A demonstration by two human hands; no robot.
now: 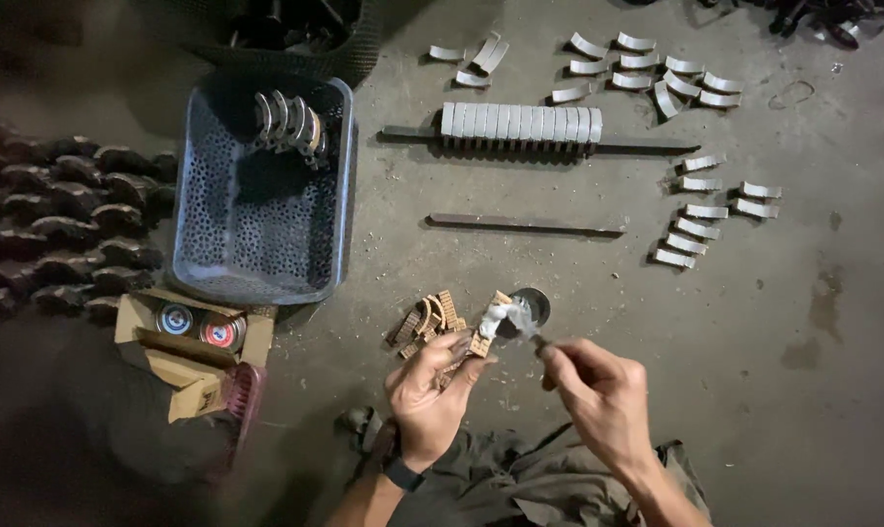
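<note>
We are gripping tan curved lining piece (483, 332) in left hand (430, 390), fingers clamped; right hand (598, 395) pinching small brush (534, 334), smearing grey paste over open tin (530, 307).

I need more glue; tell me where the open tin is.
In the head view, the tin stands on the floor at lower centre, just beyond the right hand, beside the brown pad pile.

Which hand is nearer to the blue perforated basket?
Left. The left hand is below and right of the basket, holding a brown curved piece. The right hand is farther right.
</note>
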